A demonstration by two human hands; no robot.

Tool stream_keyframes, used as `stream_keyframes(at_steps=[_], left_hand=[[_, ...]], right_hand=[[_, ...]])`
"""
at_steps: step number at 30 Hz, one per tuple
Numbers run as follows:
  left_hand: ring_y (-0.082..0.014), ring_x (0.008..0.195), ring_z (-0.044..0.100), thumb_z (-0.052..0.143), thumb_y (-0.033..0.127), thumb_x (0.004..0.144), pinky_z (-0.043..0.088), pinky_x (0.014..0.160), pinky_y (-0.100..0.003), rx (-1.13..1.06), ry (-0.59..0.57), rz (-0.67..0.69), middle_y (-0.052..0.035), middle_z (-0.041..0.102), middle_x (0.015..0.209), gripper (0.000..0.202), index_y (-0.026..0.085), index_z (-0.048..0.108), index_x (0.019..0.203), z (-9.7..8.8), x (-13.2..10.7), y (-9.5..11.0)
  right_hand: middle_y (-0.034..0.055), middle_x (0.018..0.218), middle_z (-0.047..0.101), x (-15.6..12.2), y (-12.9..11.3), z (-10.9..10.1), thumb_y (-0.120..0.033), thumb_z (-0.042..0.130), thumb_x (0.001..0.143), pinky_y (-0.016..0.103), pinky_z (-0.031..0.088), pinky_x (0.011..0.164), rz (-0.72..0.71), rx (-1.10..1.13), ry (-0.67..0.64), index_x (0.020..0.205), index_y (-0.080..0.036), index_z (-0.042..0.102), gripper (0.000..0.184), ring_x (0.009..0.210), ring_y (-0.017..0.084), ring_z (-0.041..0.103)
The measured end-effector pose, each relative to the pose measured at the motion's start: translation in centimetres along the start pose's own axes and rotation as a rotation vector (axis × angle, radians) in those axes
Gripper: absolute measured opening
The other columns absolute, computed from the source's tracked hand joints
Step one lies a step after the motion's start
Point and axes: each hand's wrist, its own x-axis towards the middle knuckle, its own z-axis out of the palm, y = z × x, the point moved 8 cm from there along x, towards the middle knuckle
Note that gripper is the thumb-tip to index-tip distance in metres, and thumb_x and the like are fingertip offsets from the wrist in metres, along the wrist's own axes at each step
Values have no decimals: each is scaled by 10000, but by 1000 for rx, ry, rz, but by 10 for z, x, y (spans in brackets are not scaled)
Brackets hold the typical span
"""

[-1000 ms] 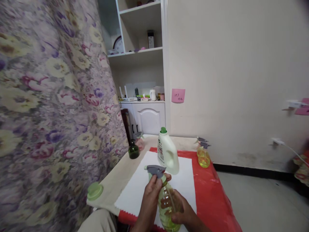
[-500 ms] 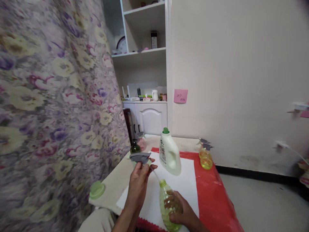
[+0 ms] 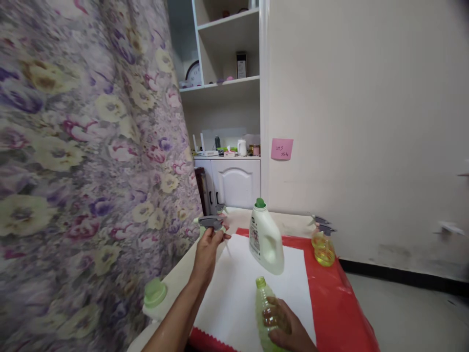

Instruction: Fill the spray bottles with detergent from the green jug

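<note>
My left hand (image 3: 206, 250) is stretched out over the table's far left part, closed on a grey trigger spray head (image 3: 211, 222) whose thin tube hangs below it. My right hand (image 3: 284, 327) is wrapped round a clear yellow-green bottle (image 3: 264, 305) with an open neck, standing at the near edge of the white cloth (image 3: 242, 288). A white detergent jug (image 3: 266, 238) with a green cap stands on the cloth between the two hands.
A red cover (image 3: 335, 298) lies under the cloth. A yellow spray bottle (image 3: 323, 244) stands at the far right of the table. A light green lid (image 3: 154, 292) sits at the near left corner. Flowered curtain (image 3: 73, 161) on the left, white cabinet (image 3: 234, 181) behind.
My left hand lifted the spray head off the bottle and carried it away to the far left. My right hand kept hold of the bottle. The view shifted a little to the left.
</note>
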Motion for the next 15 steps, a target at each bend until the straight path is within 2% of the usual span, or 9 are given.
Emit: stream_keyframes(at_steps=[4,7,9,12,15], left_hand=[[-184,693,583,672,375,729,430,697,-293,282,-78,-6,-25,694,789,280,172,705,920,-21,28,-30],[-204,645,557,708,294,665,383,661,-291,509,-137,-8,3,625,616,120,187,715,719,-36,33,-59],[-228,714,591,683,240,673,381,699,-294,626,-193,-6,-4,652,687,104,217,718,768,-44,28,-78],[-231,845,613,607,167,714,386,747,-286,775,-291,3,-11,667,891,237,274,704,901,-52,15,-105],[-214,852,604,528,156,779,389,742,-280,918,-373,-3,-23,632,908,255,262,688,946,-59,8,-133]], right_hand=[[76,993,632,2,1,-5,-536,847,471,428,438,816,-12,30,38,1171,-261,546,811,902,264,605],[61,958,653,7,13,-11,-493,880,420,399,446,773,66,94,77,1144,-282,565,818,892,258,606],[43,879,670,13,29,-17,-506,888,368,372,453,709,195,179,120,1042,-289,619,757,812,239,616],[10,653,644,26,52,-21,-625,832,368,334,452,598,387,261,169,746,-266,667,547,605,191,595],[-7,540,616,37,62,-25,-631,824,393,285,453,563,448,269,215,546,-240,625,465,523,150,574]])
